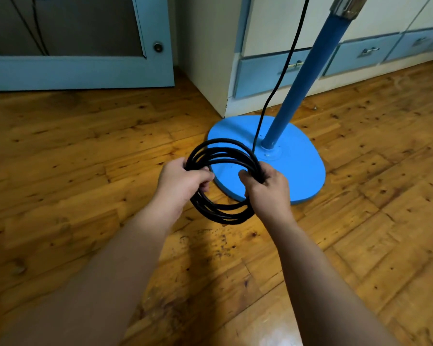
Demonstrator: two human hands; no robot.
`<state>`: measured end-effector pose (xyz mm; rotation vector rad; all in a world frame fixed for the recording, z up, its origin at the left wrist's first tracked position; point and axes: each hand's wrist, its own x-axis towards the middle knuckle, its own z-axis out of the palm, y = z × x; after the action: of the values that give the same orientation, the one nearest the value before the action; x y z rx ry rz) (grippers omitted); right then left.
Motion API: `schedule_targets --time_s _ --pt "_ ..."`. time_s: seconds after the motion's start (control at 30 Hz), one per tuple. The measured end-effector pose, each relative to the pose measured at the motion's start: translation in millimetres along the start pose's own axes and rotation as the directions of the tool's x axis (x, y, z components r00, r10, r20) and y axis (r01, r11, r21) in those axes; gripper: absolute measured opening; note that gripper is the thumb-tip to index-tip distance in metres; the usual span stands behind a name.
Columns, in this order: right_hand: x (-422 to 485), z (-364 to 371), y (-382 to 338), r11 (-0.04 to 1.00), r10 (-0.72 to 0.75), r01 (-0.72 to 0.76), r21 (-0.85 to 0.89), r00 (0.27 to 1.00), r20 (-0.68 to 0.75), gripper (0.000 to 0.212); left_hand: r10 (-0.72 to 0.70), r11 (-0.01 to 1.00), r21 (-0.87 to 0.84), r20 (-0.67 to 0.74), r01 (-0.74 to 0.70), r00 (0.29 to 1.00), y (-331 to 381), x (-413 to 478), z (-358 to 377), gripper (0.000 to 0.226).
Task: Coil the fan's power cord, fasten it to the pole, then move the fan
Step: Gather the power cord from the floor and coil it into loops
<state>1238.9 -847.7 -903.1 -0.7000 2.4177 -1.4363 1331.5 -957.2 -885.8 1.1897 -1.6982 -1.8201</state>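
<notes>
Two bare forearms reach forward from the lower edge of the head view over a wooden plank floor (85, 151). The left hand (183, 181) grips the left side of the coiled power cord (220, 216), its fingers curled round the bundled black loops. The right hand (265, 188) grips the right side of the same coil, with thumb and fingers closed round the strands. The coil is made of several roughly round turns and is held off the floor, partly in front of the near-left edge of the fan base (298, 166). From the coil's right side a single free strand (280, 78) rises beside the pole and passes out of view at the top. The base is a flat blue plate resting on the floor. The blue pole (305, 78) stands from a collar at the middle of the base and appears to lean rightward up to a chrome sleeve (348, 6). Behind the fan stands a pale cabinet with blue drawers (360, 53). To the far left is a blue-framed cabinet door (80, 71) with a round knob (158, 47).
</notes>
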Motion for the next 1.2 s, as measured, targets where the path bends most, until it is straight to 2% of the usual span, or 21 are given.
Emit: schedule_targets --time_s 0.1,0.17,0.27,0.37,0.43,0.5,0.53,0.6,0.67,0.7,0.83,0.93,0.97,1.03,1.1,1.13,1.2 --pt "2 -7 -2 0.992 -0.071 0.079 -0.093 0.993 0.092 0.018 0.127 0.957 0.236 0.170 -0.166 0.977 12 1 -5 0.025" --pt "4 -11 -2 0.986 -0.079 0.094 -0.135 0.990 0.115 0.010 0.173 0.886 0.378 0.265 -0.267 0.949 18 1 -6 0.041" --pt "7 -18 -4 0.970 -0.097 0.132 -0.205 0.980 0.172 0.008 0.237 0.731 0.559 0.331 -0.392 0.914 28 2 -11 0.065" --pt "7 -17 -9 0.922 -0.166 0.236 -0.306 0.957 0.238 0.017 0.300 0.577 0.647 0.399 -0.498 0.866 34 0 -10 0.094" --pt "3 -12 -11 0.884 -0.217 0.310 -0.351 0.936 0.279 0.019 0.326 0.397 0.740 0.439 -0.543 0.837 31 -3 -1 0.093" --pt "-1 -5 -10 0.860 -0.264 0.369 -0.353 0.913 0.311 0.013 0.306 0.272 0.786 0.475 -0.555 0.825 24 -3 5 0.073" --pt "-2 -4 -9 0.850 -0.275 0.385 -0.360 0.906 0.321 0.010 0.291 0.251 0.797 0.479 -0.549 0.828 22 -2 6 0.058" --pt "-4 -2 -6 0.821 -0.316 0.426 -0.379 0.893 0.319 0.013 0.262 0.301 0.796 0.460 -0.525 0.848 19 -4 6 0.033" --pt "-5 -3 -5 0.804 -0.364 0.457 -0.381 0.884 0.292 0.011 0.262 0.371 0.775 0.441 -0.511 0.859 17 -7 7 0.019" --pt "-5 -3 -4 0.806 -0.385 0.461 -0.371 0.885 0.262 0.007 0.269 0.403 0.764 0.427 -0.504 0.863 17 -8 8 0.016" --pt "-4 1 2 0.864 -0.391 0.415 -0.286 0.910 0.137 0.016 0.277 0.523 0.715 0.373 -0.464 0.886 8 -6 10 0.010" --pt "-2 -4 6 0.907 -0.333 0.376 -0.192 0.917 0.222 0.037 0.268 0.621 0.671 0.305 -0.406 0.914 2 0 8 0.008" --pt "-2 -7 8 0.938 -0.284 0.321 -0.127 0.926 0.248 0.047 0.257 0.659 0.650 0.279 -0.379 0.925 2 2 6 0.007" --pt "-6 -13 9 0.983 -0.132 0.100 0.155 0.968 0.211 0.052 0.231 0.726 0.598 0.253 -0.340 0.940 2 5 3 0.008" --pt "-6 -13 18 0.895 0.097 -0.130 0.426 0.990 0.098 0.039 0.211 0.773 0.547 0.256 -0.321 0.943 3 5 0 0.010" --pt "-4 -12 24 0.847 0.248 -0.253 0.467 0.966 0.073 0.033 0.203 0.790 0.526 0.260 -0.315 0.944 3 5 0 0.013" --pt "-2 -8 33 0.785 0.464 -0.481 0.390 0.874 0.145 0.026 0.181 0.821 0.491 0.261 -0.292 0.948 1 6 0 0.018"
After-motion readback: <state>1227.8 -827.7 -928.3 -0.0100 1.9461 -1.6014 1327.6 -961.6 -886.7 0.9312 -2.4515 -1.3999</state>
